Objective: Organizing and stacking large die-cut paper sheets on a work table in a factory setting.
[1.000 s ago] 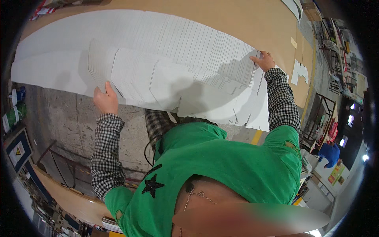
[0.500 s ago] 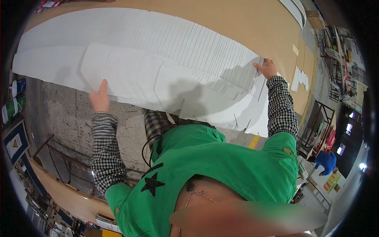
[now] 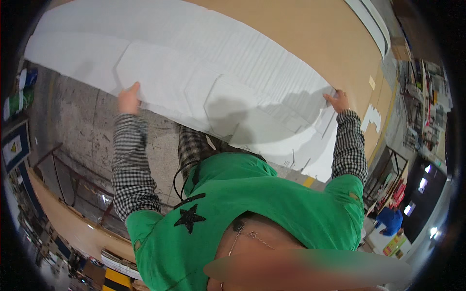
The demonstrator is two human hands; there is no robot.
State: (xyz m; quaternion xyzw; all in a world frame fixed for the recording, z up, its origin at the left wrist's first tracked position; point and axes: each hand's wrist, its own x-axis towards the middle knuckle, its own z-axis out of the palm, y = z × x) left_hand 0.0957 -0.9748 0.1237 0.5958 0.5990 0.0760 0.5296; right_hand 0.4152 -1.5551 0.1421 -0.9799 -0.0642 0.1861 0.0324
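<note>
A large white cardboard sheet lies across the work surface in front of me, its face scored with many parallel lines and cut outlines. At its near left edge, my left hand pinches the border, thumb on top and the other fingers hidden beneath. My right hand grips the sheet's far right border, thumb over the white face. Shadows fall across the middle and right part of the sheet. Under and beyond it spreads brown cardboard.
A torn white scrap lies on the brown cardboard at the right. Metal frames stand at the left, near a warning sign. A person in blue is far off to the right. Grey concrete floor shows below the sheet.
My view has turned slightly, so the whole scene looks tilted. Both hands stay at the borders of the white sheet; the left hand blurs a little less around its fingers.
</note>
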